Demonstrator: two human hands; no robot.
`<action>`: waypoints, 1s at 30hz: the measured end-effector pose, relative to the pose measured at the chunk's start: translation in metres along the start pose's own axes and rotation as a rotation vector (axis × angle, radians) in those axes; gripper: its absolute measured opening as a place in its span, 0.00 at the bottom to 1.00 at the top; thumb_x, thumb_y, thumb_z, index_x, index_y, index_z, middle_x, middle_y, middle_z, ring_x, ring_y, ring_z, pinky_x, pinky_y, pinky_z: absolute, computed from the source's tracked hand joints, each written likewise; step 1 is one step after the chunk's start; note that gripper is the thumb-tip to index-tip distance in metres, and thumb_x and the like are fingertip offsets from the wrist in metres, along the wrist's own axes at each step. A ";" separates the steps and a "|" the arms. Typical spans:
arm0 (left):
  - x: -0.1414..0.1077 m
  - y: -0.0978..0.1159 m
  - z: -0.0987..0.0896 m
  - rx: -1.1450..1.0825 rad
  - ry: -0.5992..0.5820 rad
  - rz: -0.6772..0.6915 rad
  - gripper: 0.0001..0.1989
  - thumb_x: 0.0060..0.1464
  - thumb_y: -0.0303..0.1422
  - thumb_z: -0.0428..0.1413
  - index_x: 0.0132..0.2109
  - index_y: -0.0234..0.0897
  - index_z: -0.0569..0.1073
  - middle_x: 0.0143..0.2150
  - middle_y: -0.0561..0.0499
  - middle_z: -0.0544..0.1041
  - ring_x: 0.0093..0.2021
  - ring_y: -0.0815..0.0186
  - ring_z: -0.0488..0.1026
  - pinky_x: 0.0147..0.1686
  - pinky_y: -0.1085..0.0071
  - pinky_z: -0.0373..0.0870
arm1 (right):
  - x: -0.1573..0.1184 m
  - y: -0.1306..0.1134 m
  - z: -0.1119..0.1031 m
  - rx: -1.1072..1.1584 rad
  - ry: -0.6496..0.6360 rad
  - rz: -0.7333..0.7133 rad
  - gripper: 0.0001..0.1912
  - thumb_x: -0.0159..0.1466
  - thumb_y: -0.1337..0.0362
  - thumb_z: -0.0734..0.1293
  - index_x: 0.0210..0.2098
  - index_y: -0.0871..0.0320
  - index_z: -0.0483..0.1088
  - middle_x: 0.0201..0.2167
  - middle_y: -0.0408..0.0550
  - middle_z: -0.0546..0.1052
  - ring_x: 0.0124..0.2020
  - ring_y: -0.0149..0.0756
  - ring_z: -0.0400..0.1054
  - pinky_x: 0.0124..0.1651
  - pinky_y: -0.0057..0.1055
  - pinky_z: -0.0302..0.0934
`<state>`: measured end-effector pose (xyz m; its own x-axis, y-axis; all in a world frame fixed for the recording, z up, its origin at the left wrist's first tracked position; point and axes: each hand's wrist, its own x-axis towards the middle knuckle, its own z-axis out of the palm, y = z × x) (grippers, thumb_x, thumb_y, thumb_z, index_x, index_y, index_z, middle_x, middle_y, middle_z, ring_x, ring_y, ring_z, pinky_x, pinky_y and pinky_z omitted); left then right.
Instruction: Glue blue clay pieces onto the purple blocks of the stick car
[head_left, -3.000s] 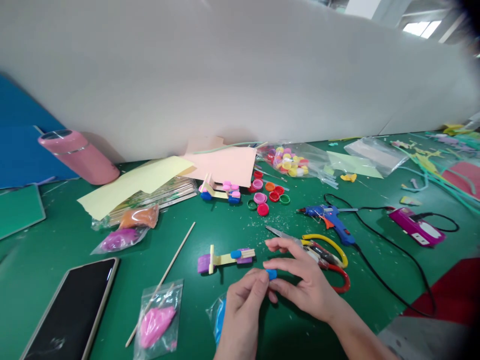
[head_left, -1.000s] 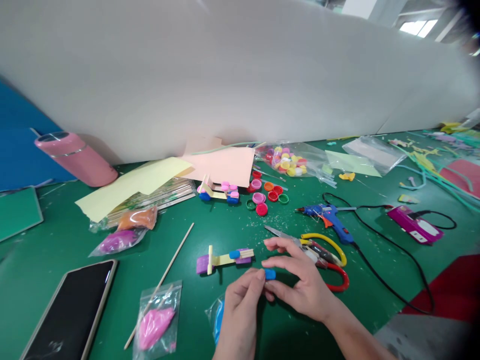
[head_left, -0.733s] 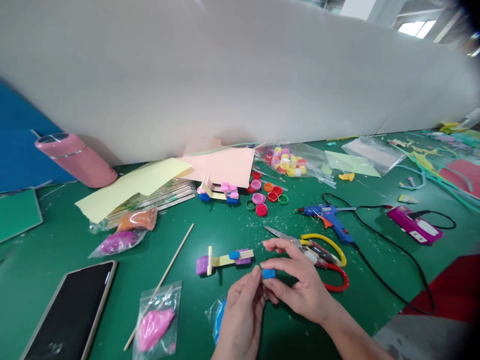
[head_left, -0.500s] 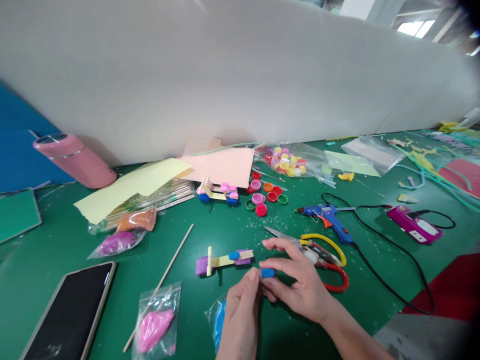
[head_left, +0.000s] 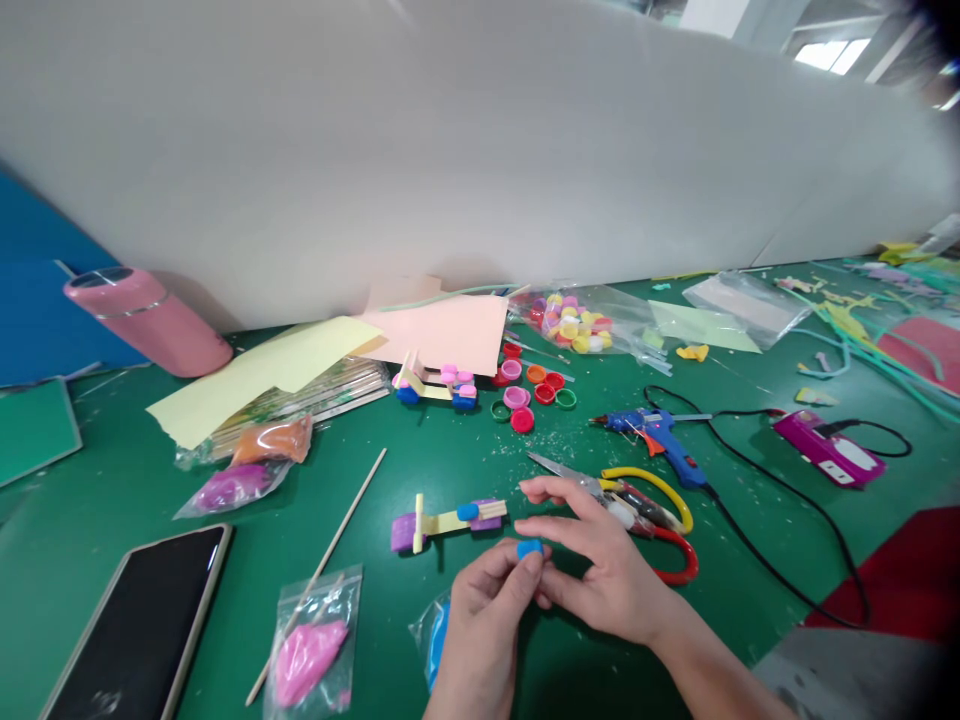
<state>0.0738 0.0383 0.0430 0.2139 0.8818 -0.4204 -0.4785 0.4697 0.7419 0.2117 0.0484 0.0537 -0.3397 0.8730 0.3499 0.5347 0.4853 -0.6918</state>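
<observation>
Both my hands meet over the green table, around a small lump of blue modelling clay. My left hand pinches it between thumb and fingers. The thumb and lower fingers of my right hand press at its right side, partly hidden, while two upper fingers are raised. Just beyond lies a small toy car of yellow strips and purple clay, with a blue piece and short sticks on top. A bag of blue clay sits partly behind my left hand. Scissors with red and yellow handles lie beside my right hand.
A second toy car, bottle caps and a bag of coloured caps lie farther back. On the right is a glue gun with its black cord. A phone, wooden stick and pink clay bag occupy the left.
The blue clay has turned and moved slightly left between my fingers. My left thumb and fingers have shifted right and now close around it; the right hand has barely moved.
</observation>
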 end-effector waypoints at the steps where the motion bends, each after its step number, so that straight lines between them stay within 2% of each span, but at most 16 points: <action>1: 0.000 0.001 0.001 0.000 0.010 0.004 0.09 0.38 0.36 0.63 0.25 0.33 0.77 0.21 0.53 0.70 0.23 0.72 0.63 0.26 0.74 0.59 | -0.001 0.001 0.000 -0.002 0.009 -0.004 0.16 0.57 0.68 0.66 0.45 0.54 0.69 0.52 0.52 0.64 0.52 0.42 0.60 0.52 0.39 0.59; 11: -0.001 0.001 0.002 0.002 0.045 0.007 0.10 0.35 0.36 0.64 0.24 0.34 0.75 0.19 0.54 0.69 0.21 0.72 0.63 0.25 0.75 0.59 | -0.007 0.006 -0.001 -0.026 0.051 -0.017 0.10 0.57 0.66 0.66 0.40 0.54 0.70 0.49 0.51 0.65 0.51 0.42 0.61 0.51 0.39 0.60; 24: -0.001 0.000 0.001 -0.033 0.072 0.022 0.10 0.34 0.35 0.64 0.22 0.34 0.74 0.19 0.55 0.68 0.21 0.74 0.61 0.25 0.77 0.58 | -0.003 0.001 0.001 -0.010 0.023 -0.003 0.12 0.57 0.66 0.66 0.42 0.54 0.69 0.50 0.51 0.65 0.51 0.41 0.62 0.51 0.37 0.60; 30: 0.000 -0.003 0.001 0.004 0.071 -0.001 0.10 0.33 0.36 0.65 0.24 0.34 0.76 0.22 0.54 0.70 0.26 0.71 0.63 0.29 0.75 0.60 | -0.003 0.000 0.003 -0.038 0.022 -0.010 0.14 0.55 0.67 0.67 0.42 0.54 0.70 0.49 0.51 0.66 0.50 0.42 0.62 0.50 0.37 0.61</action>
<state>0.0763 0.0368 0.0410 0.1533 0.8763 -0.4567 -0.4746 0.4706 0.7438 0.2101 0.0461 0.0506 -0.3278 0.8689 0.3709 0.5603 0.4949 -0.6642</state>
